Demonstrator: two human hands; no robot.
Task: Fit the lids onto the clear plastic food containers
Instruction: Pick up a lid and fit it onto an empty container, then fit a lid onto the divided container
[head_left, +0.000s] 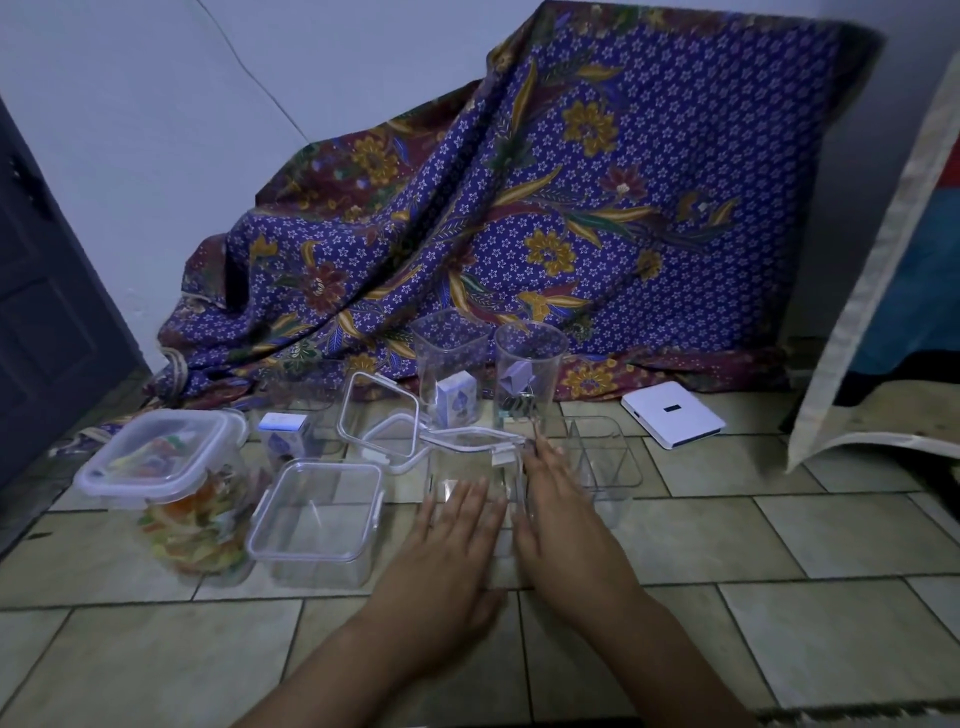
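A clear plastic container (475, 470) stands on the tiled floor at the centre, with a clear lid (470, 439) lying loosely and slightly askew on its top. My left hand (449, 545) lies flat against its front, fingers straight and together. My right hand (558, 512) presses along its right wall, fingertips near the lid's corner tab. To the left are a lidded empty container (317, 519) and a lidded container of colourful pieces (156, 462). Two loose lids (379, 415) lean behind. An open container (605, 460) sits just to the right.
A tall square container (452, 353) and a tall round one (530, 358) stand behind, each with a small item inside. A small white box (283, 436), a white flat device (670, 413), a draped batik cloth (519, 208), a dark door (41, 312) and a mat edge (857, 322) surround the spot.
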